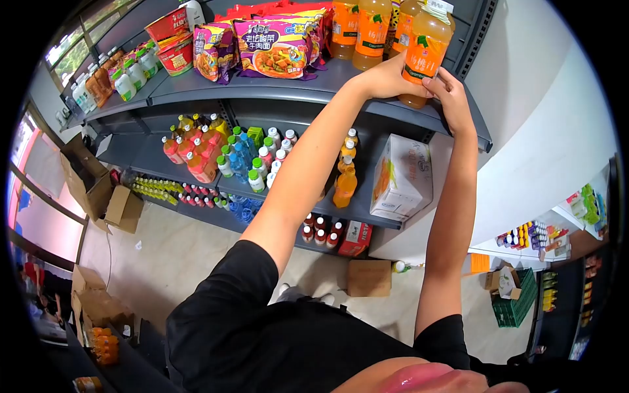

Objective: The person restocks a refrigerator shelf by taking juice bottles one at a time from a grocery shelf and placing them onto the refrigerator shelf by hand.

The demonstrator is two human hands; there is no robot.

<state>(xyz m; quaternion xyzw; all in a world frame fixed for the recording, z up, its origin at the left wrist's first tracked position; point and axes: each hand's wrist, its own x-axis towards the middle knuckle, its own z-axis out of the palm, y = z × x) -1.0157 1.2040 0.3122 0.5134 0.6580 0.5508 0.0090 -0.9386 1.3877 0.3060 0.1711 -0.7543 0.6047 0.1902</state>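
Note:
An orange-labelled juice bottle stands upright, slightly tilted, at the right end of the upper shelf. My left hand is closed on its left side, and my right hand wraps its lower right side with the thumb in front. Both hands are partly hidden by the bottle. Directly left of it are matching bottles. Farther left lie purple noodle packets and red noodle cups.
Lower shelves hold coloured bottles and a white carton. A cardboard box sits on the floor below. Open cartons lie at the left, a green crate at the right. A white column stands beside the shelf.

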